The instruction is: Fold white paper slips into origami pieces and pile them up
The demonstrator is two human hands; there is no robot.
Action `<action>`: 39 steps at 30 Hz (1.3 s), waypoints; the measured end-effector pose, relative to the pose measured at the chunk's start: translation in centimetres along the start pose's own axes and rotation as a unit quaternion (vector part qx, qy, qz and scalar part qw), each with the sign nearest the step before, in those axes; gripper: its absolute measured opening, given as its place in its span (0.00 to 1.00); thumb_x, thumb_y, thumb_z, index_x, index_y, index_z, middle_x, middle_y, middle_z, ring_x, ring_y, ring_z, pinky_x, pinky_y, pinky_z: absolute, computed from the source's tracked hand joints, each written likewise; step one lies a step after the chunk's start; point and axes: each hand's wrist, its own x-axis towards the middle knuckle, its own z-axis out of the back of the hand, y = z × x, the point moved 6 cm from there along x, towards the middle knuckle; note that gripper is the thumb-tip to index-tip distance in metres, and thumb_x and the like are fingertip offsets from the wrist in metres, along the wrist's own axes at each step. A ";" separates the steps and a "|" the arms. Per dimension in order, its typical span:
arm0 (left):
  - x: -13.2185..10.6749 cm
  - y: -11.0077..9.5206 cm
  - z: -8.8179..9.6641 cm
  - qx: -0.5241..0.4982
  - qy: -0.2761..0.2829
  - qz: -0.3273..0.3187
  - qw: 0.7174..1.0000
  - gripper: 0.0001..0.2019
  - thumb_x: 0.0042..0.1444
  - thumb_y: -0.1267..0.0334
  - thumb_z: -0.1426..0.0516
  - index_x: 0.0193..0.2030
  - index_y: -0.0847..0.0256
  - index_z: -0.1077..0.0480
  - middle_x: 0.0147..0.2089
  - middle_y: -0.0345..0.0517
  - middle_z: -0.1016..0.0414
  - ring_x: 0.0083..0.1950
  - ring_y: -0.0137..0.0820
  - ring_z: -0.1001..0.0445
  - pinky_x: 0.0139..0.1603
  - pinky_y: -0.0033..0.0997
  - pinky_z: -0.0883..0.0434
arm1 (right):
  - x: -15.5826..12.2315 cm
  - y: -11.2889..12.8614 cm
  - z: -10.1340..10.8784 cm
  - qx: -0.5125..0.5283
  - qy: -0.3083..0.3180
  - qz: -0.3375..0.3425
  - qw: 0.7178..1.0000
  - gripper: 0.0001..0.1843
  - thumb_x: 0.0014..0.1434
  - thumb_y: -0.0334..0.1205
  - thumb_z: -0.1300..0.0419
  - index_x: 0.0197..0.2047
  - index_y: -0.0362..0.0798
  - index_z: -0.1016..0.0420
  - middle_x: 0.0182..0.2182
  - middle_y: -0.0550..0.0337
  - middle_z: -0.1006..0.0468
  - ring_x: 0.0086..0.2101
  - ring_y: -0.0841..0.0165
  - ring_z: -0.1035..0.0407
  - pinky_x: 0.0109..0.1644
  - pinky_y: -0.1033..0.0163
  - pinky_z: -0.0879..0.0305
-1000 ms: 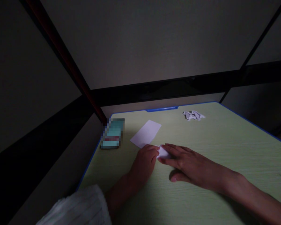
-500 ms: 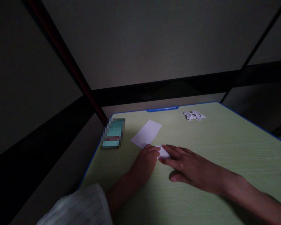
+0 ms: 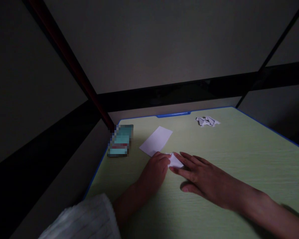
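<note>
I'm watching two bare hands work close together over a pale table (image 3: 251,159), a little below the middle of the frame. Between them lies the paper (image 3: 176,161), small, white and folded, a low peak standing along its top edge. The left hand (image 3: 154,172) comes in from bottom left out of a white sleeve (image 3: 89,219), its fingers curled in tight over the paper's left end; from here I can't tell whether they pinch it or only press it down. The right hand (image 3: 201,176) reaches in from the lower right, loosely spread and gripping nothing, its forefinger and middle fingertips laid on the paper's right part while the thumb sits apart, lower down. Just above the left hand a flat white sheet (image 3: 156,140) lies at a slant. Left of that, along the table's left edge, is a phone (image 3: 121,141), its screen blurred greenish. Some white folded figures (image 3: 207,121) sit bunched together at upper right, near the table's blue-rimmed far edge.
</note>
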 end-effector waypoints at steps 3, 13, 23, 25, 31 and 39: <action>0.0 0.0 0.0 -0.005 -0.002 -0.009 1.000 0.06 0.48 0.78 0.49 0.26 0.67 0.33 0.37 0.49 0.27 0.39 0.30 0.32 0.42 0.31 0.33 | 0.0 0.2 0.1 -0.011 -0.003 0.009 1.000 0.24 0.53 0.51 0.51 0.53 0.54 0.40 0.57 0.47 0.49 0.55 0.54 0.54 0.54 0.48 0.51; 0.0 0.1 -0.2 -0.009 0.016 0.010 1.000 0.07 0.49 0.77 0.50 0.29 0.66 0.33 0.38 0.49 0.27 0.40 0.31 0.32 0.44 0.35 0.34 | 0.8 -0.1 0.4 -0.004 0.006 0.035 0.999 0.26 0.50 0.55 0.49 0.49 0.51 0.38 0.57 0.45 0.49 0.55 0.54 0.55 0.54 0.48 0.53; 0.1 1.4 0.7 -0.105 0.039 0.060 0.992 0.07 0.47 0.72 0.46 0.33 0.65 0.29 0.42 0.50 0.27 0.42 0.31 0.30 0.44 0.34 0.34 | 0.6 -0.7 0.8 0.044 0.047 0.052 0.997 0.28 0.50 0.54 0.48 0.52 0.51 0.40 0.59 0.49 0.54 0.57 0.57 0.59 0.56 0.49 0.58; 0.1 1.4 0.8 -0.108 0.037 0.059 0.992 0.06 0.46 0.72 0.45 0.33 0.65 0.28 0.42 0.50 0.26 0.42 0.30 0.29 0.43 0.33 0.33 | 0.6 -0.6 1.0 0.045 0.044 0.056 0.996 0.28 0.50 0.53 0.48 0.52 0.50 0.40 0.59 0.48 0.53 0.57 0.57 0.58 0.56 0.50 0.57; 0.1 0.3 0.6 -0.050 0.065 -0.010 0.997 0.08 0.52 0.71 0.50 0.31 0.64 0.29 0.44 0.47 0.28 0.41 0.29 0.31 0.43 0.32 0.34 | 0.7 -0.5 1.1 0.035 0.053 0.051 0.997 0.27 0.51 0.52 0.48 0.53 0.50 0.40 0.58 0.46 0.52 0.57 0.57 0.57 0.56 0.50 0.57; -0.2 -0.7 0.3 0.039 0.092 -0.071 0.992 0.10 0.54 0.73 0.53 0.31 0.67 0.31 0.39 0.47 0.27 0.45 0.28 0.34 0.46 0.29 0.36 | 0.6 -0.7 0.9 0.038 0.052 0.051 0.997 0.27 0.51 0.52 0.49 0.53 0.51 0.41 0.59 0.48 0.55 0.57 0.57 0.59 0.56 0.48 0.57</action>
